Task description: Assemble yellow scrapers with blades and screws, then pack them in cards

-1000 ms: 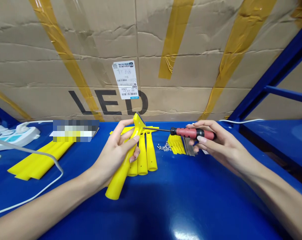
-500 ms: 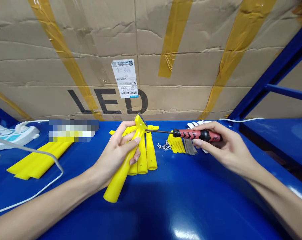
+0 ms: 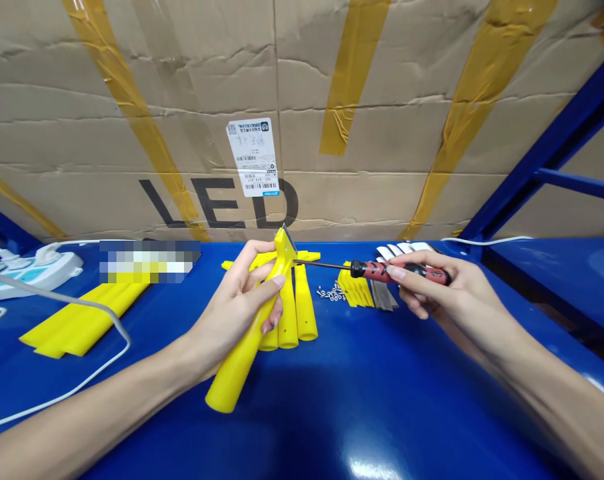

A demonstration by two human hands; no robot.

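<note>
My left hand (image 3: 247,300) is wrapped round a yellow scraper (image 3: 232,370), its head tilted up and a metal blade edge showing at the top. In my right hand (image 3: 442,287) is a red and black screwdriver (image 3: 377,270), held level. Its thin shaft points left, and the tip meets the side of the scraper's head; the screw there is too small to make out. Behind the left hand lie several yellow scraper handles (image 3: 306,313). Small screws (image 3: 332,293) are scattered to their right, beside a row of yellow plastic pieces (image 3: 357,288) and grey metal blades (image 3: 383,295).
White curved pieces (image 3: 395,250) lie behind the right hand. At left are more yellow handles (image 3: 89,313), a white power strip (image 3: 29,275) and a loose white cable (image 3: 125,330). A large cardboard box (image 3: 362,187) stands behind the blue table (image 3: 302,427), near a blue frame post (image 3: 527,167).
My right hand's fingers have shifted on the screwdriver handle, the thumb now lying further forward over it. The screwdriver tip stays at the scraper's head. The view has shifted slightly.
</note>
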